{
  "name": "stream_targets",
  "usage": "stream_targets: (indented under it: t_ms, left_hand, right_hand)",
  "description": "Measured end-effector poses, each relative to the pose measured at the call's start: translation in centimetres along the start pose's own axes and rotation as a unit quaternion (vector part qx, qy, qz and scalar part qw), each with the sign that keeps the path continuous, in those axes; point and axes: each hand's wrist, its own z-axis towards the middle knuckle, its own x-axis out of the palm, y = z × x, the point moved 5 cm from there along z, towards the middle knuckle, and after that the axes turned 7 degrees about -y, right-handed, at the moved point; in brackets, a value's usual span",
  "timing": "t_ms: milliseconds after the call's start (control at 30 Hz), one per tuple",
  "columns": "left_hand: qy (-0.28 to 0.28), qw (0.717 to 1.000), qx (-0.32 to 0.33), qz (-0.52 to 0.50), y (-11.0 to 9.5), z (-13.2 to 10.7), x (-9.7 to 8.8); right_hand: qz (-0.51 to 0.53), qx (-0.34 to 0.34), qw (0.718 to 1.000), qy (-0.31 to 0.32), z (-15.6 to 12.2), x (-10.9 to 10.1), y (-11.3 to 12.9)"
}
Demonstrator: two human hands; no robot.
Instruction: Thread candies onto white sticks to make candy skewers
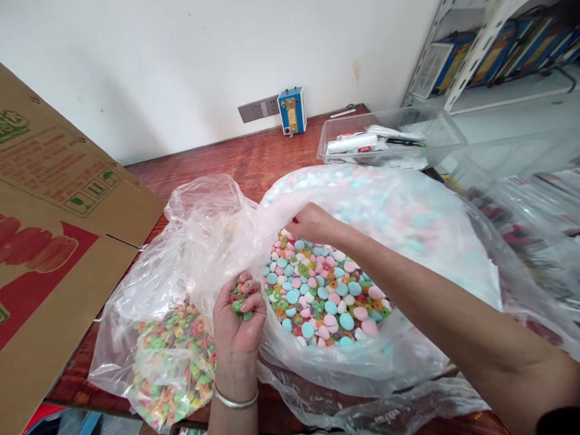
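My left hand (pixel 240 311) is turned palm up, its fingers curled around a handful of small green, red and orange ring candies (pixel 240 300). It is at the left edge of a large clear plastic bag (pixel 344 377) holding round pink, blue and white candies (pixel 330 296) mixed with coloured rings. Above the bag's opening, my right hand (pixel 312 222) pinches the plastic film at its upper left rim; the fingertips are partly hidden. Left of my left hand lies a smaller clear bag (pixel 203 211), with many ring candies (pixel 174 356) showing through its lower part.
A printed cardboard box (pixel 77 199) stands along the left side. Behind the large bag is a clear plastic tub (pixel 435 130) with white tubes and pens. A small blue device (pixel 292 112) leans at the wall by the sockets (pixel 258 110). Metal shelving (pixel 498 106) rises at right.
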Motion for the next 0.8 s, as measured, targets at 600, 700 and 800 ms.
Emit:
stream_targets:
  t_ms: [600,700,800]
  left_hand:
    - [-0.007,0.999,-0.021,-0.028,0.2,0.4,-0.2]
    - [-0.011,0.999,-0.023,-0.030,0.3,0.4,-0.3]
    - [-0.018,0.999,-0.023,-0.031,0.3,0.3,-0.3]
  right_hand:
    - [-0.034,-0.034,0.976,0.214,-7.8,1.6,1.4]
    - [-0.036,-0.022,0.977,0.208,-9.0,1.3,0.9]
    - [-0.026,-0.029,0.970,0.240,-9.6,1.7,0.9]
